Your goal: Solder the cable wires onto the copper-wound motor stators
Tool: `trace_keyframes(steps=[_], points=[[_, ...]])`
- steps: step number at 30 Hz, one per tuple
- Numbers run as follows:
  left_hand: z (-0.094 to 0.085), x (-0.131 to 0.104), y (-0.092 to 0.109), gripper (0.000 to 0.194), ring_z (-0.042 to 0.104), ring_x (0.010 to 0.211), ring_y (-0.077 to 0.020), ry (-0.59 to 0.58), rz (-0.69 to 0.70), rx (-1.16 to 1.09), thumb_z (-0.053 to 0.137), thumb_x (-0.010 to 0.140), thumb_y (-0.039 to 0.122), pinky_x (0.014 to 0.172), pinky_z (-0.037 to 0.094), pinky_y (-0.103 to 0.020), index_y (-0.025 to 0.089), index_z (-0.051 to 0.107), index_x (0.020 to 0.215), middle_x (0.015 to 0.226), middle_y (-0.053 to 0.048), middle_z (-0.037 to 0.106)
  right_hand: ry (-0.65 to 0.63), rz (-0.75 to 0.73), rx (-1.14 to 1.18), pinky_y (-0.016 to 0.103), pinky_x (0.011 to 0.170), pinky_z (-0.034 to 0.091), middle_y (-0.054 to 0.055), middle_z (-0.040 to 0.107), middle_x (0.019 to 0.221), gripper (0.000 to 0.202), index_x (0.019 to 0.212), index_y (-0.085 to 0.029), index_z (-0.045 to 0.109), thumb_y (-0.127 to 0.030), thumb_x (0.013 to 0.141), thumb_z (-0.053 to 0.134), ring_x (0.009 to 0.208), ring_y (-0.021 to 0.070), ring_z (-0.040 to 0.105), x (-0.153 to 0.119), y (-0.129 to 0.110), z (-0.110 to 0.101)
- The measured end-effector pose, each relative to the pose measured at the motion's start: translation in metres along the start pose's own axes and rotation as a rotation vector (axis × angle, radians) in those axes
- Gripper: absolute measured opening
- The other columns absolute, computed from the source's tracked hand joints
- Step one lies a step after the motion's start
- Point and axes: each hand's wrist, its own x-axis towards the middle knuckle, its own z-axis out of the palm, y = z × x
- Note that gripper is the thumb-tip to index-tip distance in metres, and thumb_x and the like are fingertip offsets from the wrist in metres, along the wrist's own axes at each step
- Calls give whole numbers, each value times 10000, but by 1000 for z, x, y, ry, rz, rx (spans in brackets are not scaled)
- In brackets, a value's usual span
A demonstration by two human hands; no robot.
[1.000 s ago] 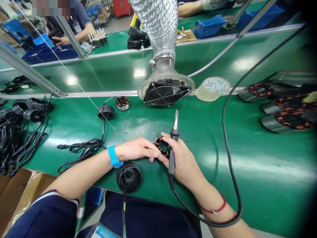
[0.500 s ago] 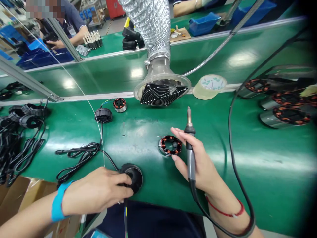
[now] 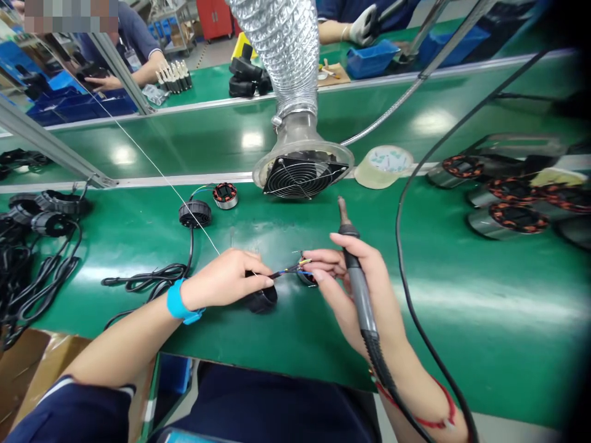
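Observation:
My left hand (image 3: 231, 280) pinches a black cable (image 3: 277, 274) whose thin coloured wires (image 3: 295, 268) fan out to the right. Below those fingers sits a round black plastic cover (image 3: 264, 300), partly hidden. A thin pale strand (image 3: 159, 175), looking like solder wire, runs from the upper left down to this hand. In my right hand (image 3: 364, 283) a soldering iron (image 3: 359, 280) is cradled, tip up and away from the wires. The same hand's thumb and fingertips are close around the wire ends. Behind them is a small stator with copper windings (image 3: 305, 278), mostly covered.
A fume extractor fan (image 3: 302, 175) hangs ahead under a silver duct. Near it are a tape roll (image 3: 384, 166), another stator (image 3: 225, 195) and a black cover (image 3: 194, 213) with a cable. Cables (image 3: 41, 264) pile up left; larger stators (image 3: 508, 218) stand right. Co-workers sit opposite.
My left hand has moved up and right, bringing the cable's wires from the table's front edge to my right fingers. The soldering iron has tilted slightly left.

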Motion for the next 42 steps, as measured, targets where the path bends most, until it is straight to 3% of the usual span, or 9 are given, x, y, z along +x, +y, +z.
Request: trace_keyframes(steps=[15,17,20,23,27,33,36,39,42], points=[[8,-6,9,122,576,743,-127,39,-77,9,635,832,229,705,414,-231,155,678,746,763,-11,651,1,67,268,293,743,552,-13,669,847,403,1205,-293,480,-186,852,642,791,139,655,1,-6,12],[6,-7,7,85,538,711,-111,28,-80,-105,646,814,239,680,407,-226,156,666,809,766,-3,607,11,91,323,275,708,554,-22,664,797,382,1177,-279,492,-179,840,642,746,131,650,1,-5,14],[4,-4,7,206,412,583,-68,84,-119,-502,623,821,307,563,348,-198,159,569,954,733,35,495,14,135,375,231,601,552,-23,655,790,383,1176,-265,484,-181,835,637,688,121,643,-1,-3,16],[7,4,12,172,298,505,-55,127,-128,-849,513,863,334,487,247,-187,173,454,877,643,67,400,-5,140,379,197,527,544,-32,639,830,442,1216,-284,448,-171,836,644,648,109,642,-4,-1,18],[13,13,25,125,325,515,-67,48,-67,-764,504,867,277,494,267,-198,164,464,833,602,71,385,32,79,367,194,546,571,-44,626,859,483,1234,-304,433,-156,834,658,613,89,642,-6,-3,21],[13,16,29,129,404,622,-85,41,-9,-679,542,878,266,599,351,-218,156,479,852,675,55,439,68,-30,287,193,617,587,-36,643,866,463,1233,-297,445,-107,851,626,644,82,654,-7,-6,20],[7,16,26,146,416,636,-86,-70,-50,-554,563,871,261,621,349,-221,151,507,793,675,45,467,43,-116,187,224,647,582,-30,628,840,440,1233,-284,452,-102,865,609,679,97,649,-7,-5,18],[0,16,25,197,471,590,-83,-286,-121,-636,548,891,337,618,387,-226,155,525,821,680,29,553,49,-241,54,252,678,569,-20,621,836,431,1234,-270,465,-98,867,614,721,113,632,-7,-3,17],[-2,19,22,210,479,532,-74,-280,-178,-676,603,851,356,556,381,-213,152,552,839,671,27,579,76,-272,-38,271,671,568,-13,625,848,435,1252,-270,454,-121,877,618,731,128,635,-7,2,18]])
